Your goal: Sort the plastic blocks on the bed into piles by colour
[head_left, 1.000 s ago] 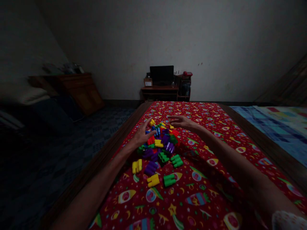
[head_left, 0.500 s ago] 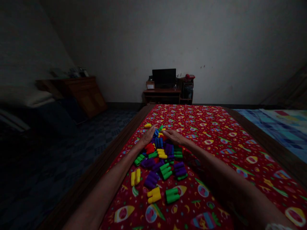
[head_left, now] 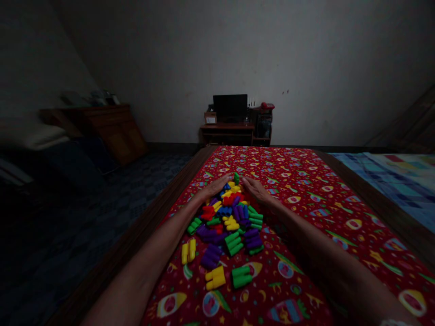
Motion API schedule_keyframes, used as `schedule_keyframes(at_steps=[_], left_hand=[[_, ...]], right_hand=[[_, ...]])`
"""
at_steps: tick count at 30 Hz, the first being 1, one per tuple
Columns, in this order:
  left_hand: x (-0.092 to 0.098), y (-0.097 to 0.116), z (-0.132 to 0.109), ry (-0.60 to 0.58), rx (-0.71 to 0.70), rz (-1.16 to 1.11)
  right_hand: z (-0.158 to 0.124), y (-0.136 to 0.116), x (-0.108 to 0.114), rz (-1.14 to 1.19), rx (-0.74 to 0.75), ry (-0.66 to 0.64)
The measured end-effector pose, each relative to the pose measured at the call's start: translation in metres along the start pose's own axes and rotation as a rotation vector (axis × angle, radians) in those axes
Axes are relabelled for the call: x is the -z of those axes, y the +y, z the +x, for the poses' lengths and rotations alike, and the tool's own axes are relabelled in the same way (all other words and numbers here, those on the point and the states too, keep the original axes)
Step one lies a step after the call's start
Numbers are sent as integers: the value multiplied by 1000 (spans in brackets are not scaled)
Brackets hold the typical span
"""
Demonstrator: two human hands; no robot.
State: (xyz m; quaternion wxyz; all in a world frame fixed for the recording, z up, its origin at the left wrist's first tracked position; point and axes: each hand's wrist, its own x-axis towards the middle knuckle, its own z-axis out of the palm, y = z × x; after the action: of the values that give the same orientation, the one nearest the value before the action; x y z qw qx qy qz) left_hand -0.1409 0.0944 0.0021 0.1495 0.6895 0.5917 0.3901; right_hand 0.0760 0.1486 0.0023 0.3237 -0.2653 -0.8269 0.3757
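Red rocket-print cloth (head_left: 326, 203), ridged plastic blocks (head_left: 231, 223), heap's far end btwn L hand (head_left: 217, 185) & R hand (head_left: 257, 190), fingers (head_left: 225, 179) straight, side-by-side

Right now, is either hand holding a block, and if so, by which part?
Nothing appears held: the left hand and right hand are open, flanking the far blocks, with no grip on any visible.

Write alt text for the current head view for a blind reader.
A left hand and a right hand flank the far end of a pile of toy building blocks in red, yellow, green, blue and purple, on a red cloth printed with rockets and stars. Beyond, a black monitor stands on a brown desk.
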Motion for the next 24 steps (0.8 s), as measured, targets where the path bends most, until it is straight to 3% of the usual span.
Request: schedule_keyframes(at_steps=[3,5,7,9,12,14,16,19,21,24], left_hand=[[-14,33,2,-257,-32,-31],[-14,58,-4,-413,-57,-35],[-4,79,-19,-448,-98,-25],[15,89,-42,-347,-127,14],[46,82,-92,-60,4,133],[58,66,-133,-8,65,232],[59,49,-174,-75,99,315],[44,30,-223,-201,101,412],[31,25,-240,-206,65,482],[13,30,-239,-182,14,499]], right_hand=[[3,1,4,8,-21,65],[1,-1,8,33,-32,11],[-6,-4,13,100,-62,-85],[-14,-7,19,164,-86,-148],[-24,-8,31,138,-72,-124],[-22,-6,36,46,-45,-64],[-13,-5,38,-56,-35,-33],[10,-6,32,-177,-49,-44],[27,-9,24,-241,-59,-80],[43,-13,10,-298,-90,-156]])
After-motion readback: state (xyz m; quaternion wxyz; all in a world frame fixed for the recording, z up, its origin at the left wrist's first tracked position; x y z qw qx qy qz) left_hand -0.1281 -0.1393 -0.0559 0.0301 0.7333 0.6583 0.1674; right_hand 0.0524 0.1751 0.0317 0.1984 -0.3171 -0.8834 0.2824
